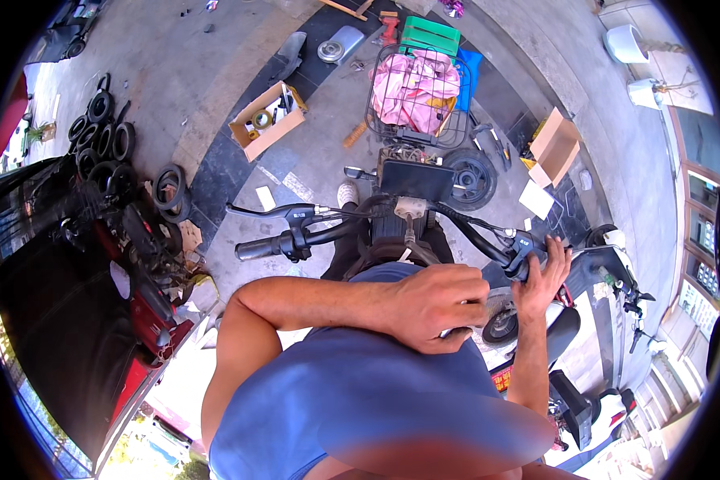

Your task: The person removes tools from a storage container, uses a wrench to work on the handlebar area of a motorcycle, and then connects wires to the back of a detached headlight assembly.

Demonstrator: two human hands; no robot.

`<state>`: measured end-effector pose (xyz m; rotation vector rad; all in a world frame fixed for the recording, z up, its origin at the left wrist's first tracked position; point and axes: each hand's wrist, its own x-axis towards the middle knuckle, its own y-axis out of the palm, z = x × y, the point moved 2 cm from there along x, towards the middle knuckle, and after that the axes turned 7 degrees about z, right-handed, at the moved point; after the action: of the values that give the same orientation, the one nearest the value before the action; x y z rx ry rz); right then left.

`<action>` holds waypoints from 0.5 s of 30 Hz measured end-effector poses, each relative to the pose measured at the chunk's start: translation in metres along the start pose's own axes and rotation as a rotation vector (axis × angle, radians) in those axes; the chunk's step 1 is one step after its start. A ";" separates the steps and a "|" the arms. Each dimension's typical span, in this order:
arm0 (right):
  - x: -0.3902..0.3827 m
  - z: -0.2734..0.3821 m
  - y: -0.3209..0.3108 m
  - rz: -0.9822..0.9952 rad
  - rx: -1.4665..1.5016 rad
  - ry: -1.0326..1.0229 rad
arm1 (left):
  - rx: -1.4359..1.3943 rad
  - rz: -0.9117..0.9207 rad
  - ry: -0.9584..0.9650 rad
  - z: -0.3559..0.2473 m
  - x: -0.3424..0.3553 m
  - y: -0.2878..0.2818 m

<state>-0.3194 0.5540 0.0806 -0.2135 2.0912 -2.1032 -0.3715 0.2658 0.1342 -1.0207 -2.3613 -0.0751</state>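
I stand over an electric scooter with black handlebars (392, 220) and a wire front basket (414, 96) holding pink cloth. My right hand (542, 276) wraps around the right handlebar grip beside the switch block. My left arm crosses my chest, and my left hand (438, 308) is closed near my right side; a small pale object shows under its fingers, too hidden to identify. The left grip (258, 249) and brake lever are free.
Several black tyres (104, 144) lie at the left beside a red vehicle (148, 320). An open cardboard box of parts (266, 120) sits ahead left, another box (554, 144) ahead right. A loose wheel (472, 178), green crate (429, 36) and a second scooter (608, 272) surround me.
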 end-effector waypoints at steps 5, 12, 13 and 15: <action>-0.029 0.013 0.011 -0.042 0.058 0.121 | -0.012 0.081 0.013 0.011 0.013 -0.005; -0.066 0.031 0.032 -0.098 0.100 0.259 | -0.050 0.229 -0.026 0.030 0.035 0.001; -0.069 0.034 0.033 -0.099 0.103 0.269 | -0.065 0.242 -0.041 0.029 0.035 0.003; -0.073 0.038 0.033 -0.097 0.089 0.281 | -0.067 0.277 -0.068 0.030 0.036 0.005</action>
<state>-0.2398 0.5329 0.0492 -0.0075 2.1668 -2.4009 -0.4022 0.3003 0.1266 -1.3927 -2.2658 -0.0148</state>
